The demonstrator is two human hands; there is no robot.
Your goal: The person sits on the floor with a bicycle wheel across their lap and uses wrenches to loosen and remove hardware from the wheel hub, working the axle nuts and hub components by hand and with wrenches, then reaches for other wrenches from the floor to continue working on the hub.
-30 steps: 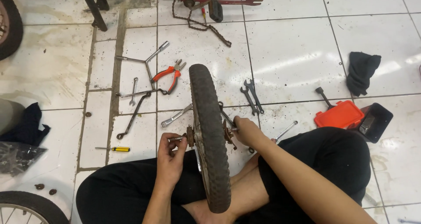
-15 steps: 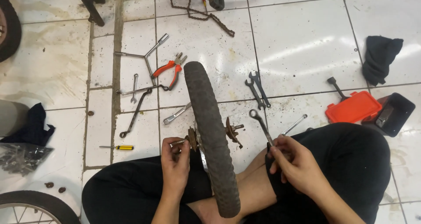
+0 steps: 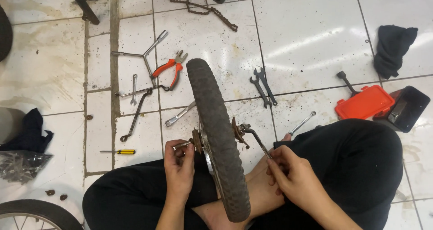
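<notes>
A small bicycle wheel (image 3: 215, 135) with a worn black tyre stands upright between my legs, seen edge-on. My left hand (image 3: 178, 166) pinches the rusty axle end (image 3: 182, 144) on the wheel's left side. My right hand (image 3: 288, 176) grips a slim metal wrench (image 3: 257, 140). The wrench head sits on the axle nut on the wheel's right side, beside a rusty sprocket (image 3: 235, 132).
Tools lie on the white tiled floor: red-handled pliers (image 3: 168, 68), a three-way socket wrench (image 3: 144, 54), two spanners (image 3: 263, 86), another spanner (image 3: 179, 114), a small yellow screwdriver (image 3: 118, 151). A chain (image 3: 205, 10) lies at the top. An orange case (image 3: 364, 102), a black tray (image 3: 408, 108) and a black cloth (image 3: 392, 44) lie to the right.
My right hand left the hub, picked up the slim wrench and has now set its head onto the right axle nut. My left hand stayed on the axle end.
</notes>
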